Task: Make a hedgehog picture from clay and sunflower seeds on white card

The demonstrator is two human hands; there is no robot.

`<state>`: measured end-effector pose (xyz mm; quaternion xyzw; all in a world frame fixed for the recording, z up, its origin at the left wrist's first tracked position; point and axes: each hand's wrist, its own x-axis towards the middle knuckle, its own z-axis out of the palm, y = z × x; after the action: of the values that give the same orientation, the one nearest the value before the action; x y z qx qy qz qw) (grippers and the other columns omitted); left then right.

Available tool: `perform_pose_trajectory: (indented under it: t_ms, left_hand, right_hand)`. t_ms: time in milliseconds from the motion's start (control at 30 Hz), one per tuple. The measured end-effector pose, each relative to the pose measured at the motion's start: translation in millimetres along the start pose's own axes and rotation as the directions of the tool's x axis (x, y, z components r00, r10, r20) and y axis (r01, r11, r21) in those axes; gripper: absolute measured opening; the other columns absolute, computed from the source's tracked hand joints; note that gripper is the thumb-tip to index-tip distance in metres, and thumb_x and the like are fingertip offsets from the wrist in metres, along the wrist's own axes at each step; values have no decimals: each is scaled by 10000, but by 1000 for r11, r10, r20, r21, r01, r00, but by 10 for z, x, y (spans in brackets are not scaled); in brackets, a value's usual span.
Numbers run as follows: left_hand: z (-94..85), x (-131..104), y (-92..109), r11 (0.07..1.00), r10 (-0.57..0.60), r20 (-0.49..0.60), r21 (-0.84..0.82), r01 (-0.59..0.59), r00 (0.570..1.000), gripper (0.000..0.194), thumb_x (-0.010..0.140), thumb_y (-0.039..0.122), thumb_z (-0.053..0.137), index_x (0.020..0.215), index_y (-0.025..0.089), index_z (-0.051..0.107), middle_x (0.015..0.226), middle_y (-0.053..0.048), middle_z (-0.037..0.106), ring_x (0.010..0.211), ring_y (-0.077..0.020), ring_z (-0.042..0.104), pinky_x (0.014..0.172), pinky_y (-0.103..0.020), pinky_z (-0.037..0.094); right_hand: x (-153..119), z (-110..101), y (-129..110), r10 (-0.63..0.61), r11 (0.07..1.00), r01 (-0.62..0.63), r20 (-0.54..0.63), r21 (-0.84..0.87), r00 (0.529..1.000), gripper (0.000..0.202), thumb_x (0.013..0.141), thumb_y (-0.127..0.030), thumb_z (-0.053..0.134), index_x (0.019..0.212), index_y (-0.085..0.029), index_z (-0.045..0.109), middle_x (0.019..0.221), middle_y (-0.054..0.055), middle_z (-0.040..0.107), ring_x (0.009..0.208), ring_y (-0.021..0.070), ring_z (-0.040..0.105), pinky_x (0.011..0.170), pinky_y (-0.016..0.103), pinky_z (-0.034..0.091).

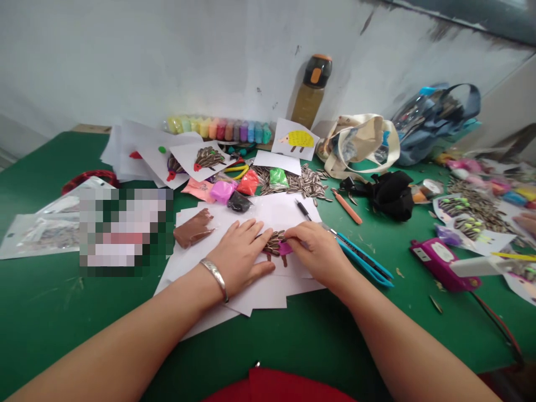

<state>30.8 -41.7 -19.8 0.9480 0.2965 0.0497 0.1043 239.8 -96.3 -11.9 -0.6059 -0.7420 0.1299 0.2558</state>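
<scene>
My left hand [238, 254], with a silver bangle at the wrist, lies flat on white paper [247, 293], fingers stretched out. Beside its fingertips is a small figure of striped sunflower seeds [274, 243] with brown clay legs [285, 261]. My right hand [316, 248] pinches a bit of purple clay [285, 248] at the figure's right side; its fingertips partly hide the clay. A bag of brown clay [193, 228] rests on the paper to the left. A black pen [303, 210] lies beyond my right hand.
Behind are packets of coloured clay [223, 191], a seed pile [307, 183] and finished seed cards [205, 159]. Blue tweezers [364, 261], an orange pen [347, 206] and a purple glue-gun-like device [444, 265] lie on the right. A bottle [310, 92] stands by the wall.
</scene>
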Motion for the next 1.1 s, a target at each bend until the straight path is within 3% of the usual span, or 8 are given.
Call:
perform_pose_trajectory:
  t_ms: [467,1100]
  left_hand:
    - [22,-8,11,1000,-4,-41,-10,4,999,586,906,483,520,1407,186,457,1419,-173,469,1329,-359,384,1095,-571,271]
    - [32,-14,22,1000,-1,-63,-28,-1,998,585,890,486,555,1384,181,491,1414,-196,466,1313,-374,399,1081,-610,288]
  right_hand:
    - [-5,28,-17,-36,995,39,33,-94,999,176,909,-167,529,890,-189,703,852,59,676,843,200,577,770,307,405]
    - [9,62,-44,-26,996,32,70,-81,997,185,895,-145,517,907,-195,694,826,53,658,836,200,569,765,307,395]
